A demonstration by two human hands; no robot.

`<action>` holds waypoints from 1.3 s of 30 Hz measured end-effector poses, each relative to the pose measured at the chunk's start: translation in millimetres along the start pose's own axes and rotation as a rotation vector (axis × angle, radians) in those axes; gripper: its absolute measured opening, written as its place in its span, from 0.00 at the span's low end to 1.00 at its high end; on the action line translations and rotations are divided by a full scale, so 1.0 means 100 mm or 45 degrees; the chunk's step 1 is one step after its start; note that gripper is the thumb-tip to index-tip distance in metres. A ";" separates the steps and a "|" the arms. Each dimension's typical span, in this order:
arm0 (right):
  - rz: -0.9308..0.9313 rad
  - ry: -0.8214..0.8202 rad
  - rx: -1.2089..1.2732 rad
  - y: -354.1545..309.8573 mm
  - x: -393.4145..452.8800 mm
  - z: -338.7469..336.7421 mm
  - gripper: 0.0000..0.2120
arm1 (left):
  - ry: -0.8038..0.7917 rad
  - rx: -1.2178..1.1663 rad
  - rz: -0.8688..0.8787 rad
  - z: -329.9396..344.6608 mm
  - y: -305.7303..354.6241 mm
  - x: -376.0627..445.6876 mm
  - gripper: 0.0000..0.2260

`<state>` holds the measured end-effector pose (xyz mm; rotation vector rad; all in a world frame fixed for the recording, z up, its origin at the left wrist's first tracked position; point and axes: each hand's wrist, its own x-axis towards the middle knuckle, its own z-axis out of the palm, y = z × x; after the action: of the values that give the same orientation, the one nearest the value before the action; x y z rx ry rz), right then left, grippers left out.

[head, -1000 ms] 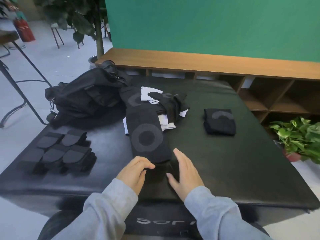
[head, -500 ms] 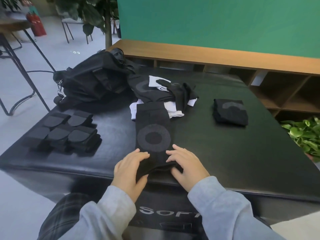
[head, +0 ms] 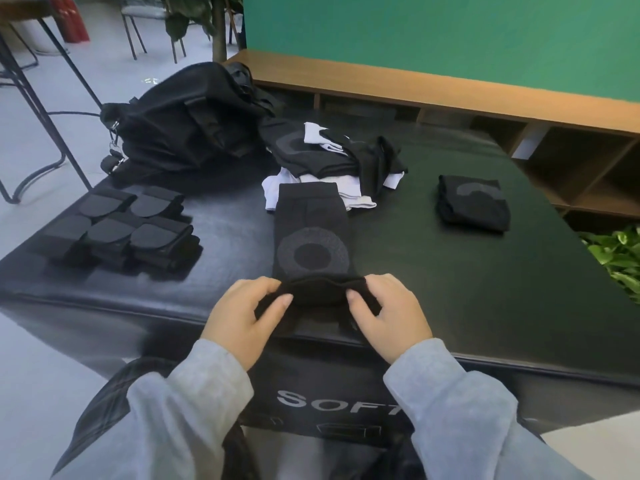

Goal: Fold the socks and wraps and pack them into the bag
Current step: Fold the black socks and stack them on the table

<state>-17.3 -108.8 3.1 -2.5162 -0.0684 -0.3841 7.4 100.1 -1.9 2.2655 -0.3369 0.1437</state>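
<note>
- Head view: left hand [head: 242, 315] fingers curled over near end of black knee wrap [head: 312, 244], thumb under the hem, pinching its left corner.
- Right hand [head: 389, 315] mirrors it: fingers curled on top, thumb tip pressed on hem front, pinching right corner.
- Both hands palm-down, knuckles up, wrists close together at near edge of black padded table [head: 450, 289]; hem lifted a bit off the surface btwn them.
- Forearms in grey sleeves [head: 194, 403] come in from bottom of frame, angled inward.
- Rest of wrap lies flat, running away from hands, grey ring pattern w/ dark centre just beyond the fingers.
- Far end of wrap touches pile of black + white socks and wraps [head: 339, 161] mid-table.
- Black bag [head: 187, 123] sits at far left of table, just beside that pile.
- Folded black wrap [head: 472, 202] lies alone on right side, well apart from hands.
- Group of folded dark items w/ rounded grey pads [head: 128, 230] on left side of table, in two rows.
- Wooden shelf unit [head: 519, 109] + green wall behind table; green plant [head: 620, 251] at right edge.
</note>
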 end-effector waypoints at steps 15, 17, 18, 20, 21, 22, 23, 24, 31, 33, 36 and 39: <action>0.308 -0.065 -0.189 -0.14 0.25 0.07 0.12 | 0.152 0.365 -0.099 0.14 0.17 0.18 0.13; 0.274 -0.024 -0.186 -0.15 0.23 0.08 0.13 | 0.186 0.372 0.019 0.15 0.13 0.15 0.12; 0.232 0.008 -0.206 -0.14 0.22 0.09 0.15 | 0.196 0.373 0.066 0.16 0.10 0.14 0.13; 0.147 0.022 -0.256 -0.11 0.22 0.11 0.18 | 0.191 0.410 0.160 0.18 0.05 0.12 0.18; 0.118 -0.005 -0.285 -0.11 0.22 0.12 0.19 | 0.191 0.437 0.203 0.19 0.02 0.13 0.19; 0.100 -0.044 -0.319 -0.11 0.23 0.13 0.18 | 0.191 0.456 0.237 0.19 0.01 0.13 0.20; 0.099 -0.077 -0.352 -0.11 0.23 0.14 0.18 | 0.183 0.461 0.252 0.19 -0.01 0.13 0.18; 0.107 -0.078 -0.371 -0.11 0.23 0.15 0.18 | 0.180 0.469 0.262 0.19 -0.02 0.13 0.15; -0.160 0.373 -0.277 -0.05 0.11 0.19 0.21 | 0.067 0.623 0.175 0.22 -0.03 0.09 0.25; -0.264 0.370 -0.240 -0.04 0.07 0.19 0.20 | 0.031 0.632 0.159 0.22 -0.02 0.10 0.28; -0.231 0.376 -0.188 -0.05 0.08 0.18 0.19 | -0.030 0.619 0.169 0.19 -0.02 0.09 0.31; 0.014 0.418 -0.190 -0.06 0.11 0.18 0.17 | -0.049 0.593 0.227 0.16 0.00 0.09 0.31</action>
<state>-3.4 -94.1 -4.7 -2.5617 0.1064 -0.8181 16.0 86.4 -10.7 2.6968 -0.5743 0.2971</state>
